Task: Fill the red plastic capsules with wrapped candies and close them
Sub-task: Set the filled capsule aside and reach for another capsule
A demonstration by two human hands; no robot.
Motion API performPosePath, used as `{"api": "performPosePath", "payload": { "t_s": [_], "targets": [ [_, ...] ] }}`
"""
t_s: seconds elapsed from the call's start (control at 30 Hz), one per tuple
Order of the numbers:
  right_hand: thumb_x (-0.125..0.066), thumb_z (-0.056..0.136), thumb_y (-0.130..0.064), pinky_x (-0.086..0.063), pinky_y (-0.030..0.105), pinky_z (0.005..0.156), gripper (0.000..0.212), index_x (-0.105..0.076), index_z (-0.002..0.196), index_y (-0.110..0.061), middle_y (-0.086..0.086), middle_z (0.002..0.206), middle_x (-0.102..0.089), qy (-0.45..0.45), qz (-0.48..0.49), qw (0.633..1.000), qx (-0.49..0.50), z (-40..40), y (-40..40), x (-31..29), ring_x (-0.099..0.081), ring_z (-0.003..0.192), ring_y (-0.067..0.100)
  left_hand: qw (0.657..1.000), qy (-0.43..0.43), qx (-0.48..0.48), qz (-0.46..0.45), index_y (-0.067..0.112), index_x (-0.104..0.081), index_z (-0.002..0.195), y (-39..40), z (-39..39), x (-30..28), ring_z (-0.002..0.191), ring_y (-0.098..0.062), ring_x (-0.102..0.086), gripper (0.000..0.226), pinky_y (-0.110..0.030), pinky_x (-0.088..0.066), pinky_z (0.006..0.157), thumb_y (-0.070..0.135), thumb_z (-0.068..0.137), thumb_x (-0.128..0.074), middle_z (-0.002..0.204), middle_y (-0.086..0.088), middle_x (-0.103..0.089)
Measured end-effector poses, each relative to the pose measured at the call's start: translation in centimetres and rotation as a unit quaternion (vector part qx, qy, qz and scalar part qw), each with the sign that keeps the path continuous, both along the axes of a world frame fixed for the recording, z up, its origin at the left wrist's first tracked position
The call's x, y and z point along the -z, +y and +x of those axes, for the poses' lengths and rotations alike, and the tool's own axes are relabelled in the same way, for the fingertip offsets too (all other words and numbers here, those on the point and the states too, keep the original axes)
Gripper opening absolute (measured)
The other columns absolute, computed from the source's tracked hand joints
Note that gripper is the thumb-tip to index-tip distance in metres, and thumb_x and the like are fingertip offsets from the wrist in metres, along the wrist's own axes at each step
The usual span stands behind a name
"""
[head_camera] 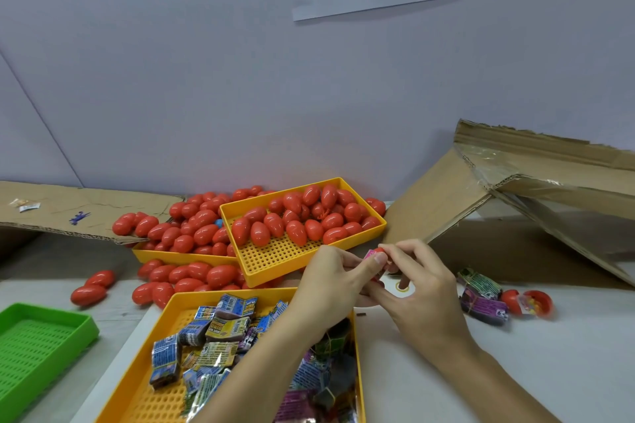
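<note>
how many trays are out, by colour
Yellow trays: 3 (one with wrapped candies, one with red capsules, one under the capsule heap behind it)
Green trays: 1
Total: 4

Single head-worn wide-angle view, looking forward and down across the counter [515, 371] toward a pale wall [206, 79] close behind. Set near, with both forearms entering from the bottom edge and hands meeting just right of centre. Straight edges bowed by the lens toward the frame's borders.
</note>
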State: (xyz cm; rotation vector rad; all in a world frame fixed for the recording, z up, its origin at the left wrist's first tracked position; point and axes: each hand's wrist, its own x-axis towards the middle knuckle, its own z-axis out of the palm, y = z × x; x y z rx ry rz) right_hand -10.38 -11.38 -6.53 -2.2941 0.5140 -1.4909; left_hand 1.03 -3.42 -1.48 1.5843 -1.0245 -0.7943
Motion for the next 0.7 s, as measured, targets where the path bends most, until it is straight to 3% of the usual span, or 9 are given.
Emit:
{"api": "performPosePath", "payload": {
  "t_s": [0.23, 0.4, 0.5, 0.6, 0.7],
  "targets": [
    [-0.081, 0.074, -0.021, -0.055, 0.035, 0.062, 0.04, -0.07, 0.108, -0.002, 0.004, 0.093, -0.057, 0.008, 0.013, 1.0, 0.003, -0.09, 0.08, 0.0, -0.059, 0.078, 0.019, 0.999, -0.04, -0.018, -0.003, 0.015, -0.074, 0.072, 0.02, -0.2, -0.01, 0.068, -0.022, -0.075, 0.029, -0.037, -0.063, 0.069, 0.032, 0.093, -0.066, 0.07, -0.014, -0.074],
    [-0.08, 0.075, -0.024, -0.055, 0.034, 0.062, 0.04, -0.069, 0.108, -0.005, 0.001, 0.093, -0.058, 0.006, 0.026, 1.0, -0.004, -0.18, 0.14, -0.27, -0.06, 0.079, 0.017, 0.998, -0.066, -0.023, 0.002, 0.011, -0.076, 0.076, 0.03, -0.08, 0.02, 0.066, -0.018, -0.075, 0.032, -0.039, -0.063, 0.069, 0.039, 0.091, -0.067, 0.068, -0.009, -0.075],
    [-0.081, 0.075, -0.03, -0.053, 0.029, 0.066, 0.041, -0.069, 0.109, -0.01, -0.005, 0.094, -0.056, 0.0, 0.048, 0.999, -0.01, -0.27, 0.08, -0.46, -0.058, 0.082, 0.013, 1.0, 0.004, -0.001, -0.006, 0.011, -0.076, 0.09, -0.12, -0.08, -0.26, 0.079, -0.02, -0.075, 0.043, -0.04, -0.063, 0.073, 0.05, 0.094, -0.058, 0.078, -0.002, -0.076],
    [-0.083, 0.072, -0.03, -0.053, 0.02, 0.067, 0.043, -0.069, 0.109, -0.013, -0.008, 0.095, -0.056, 0.0, 0.058, 0.998, -0.011, -0.29, 0.04, -0.57, -0.058, 0.087, 0.008, 0.993, 0.118, 0.013, 0.008, 0.004, -0.072, 0.1, -0.18, 0.1, -0.84, 0.086, -0.026, -0.074, 0.051, -0.036, -0.061, 0.072, 0.048, 0.1, -0.047, 0.092, -0.013, -0.076],
    [-0.08, 0.074, -0.033, -0.052, 0.014, 0.068, 0.045, -0.069, 0.112, -0.011, -0.007, 0.096, -0.056, 0.003, 0.058, 0.998, -0.017, -0.42, 0.11, -0.61, -0.057, 0.09, 0.005, 0.995, 0.096, 0.017, 0.018, -0.002, -0.071, 0.101, -0.03, 0.21, -0.62, 0.085, -0.028, -0.075, 0.04, -0.036, -0.062, 0.076, 0.034, 0.101, -0.052, 0.092, -0.02, -0.075]
  ]
}}
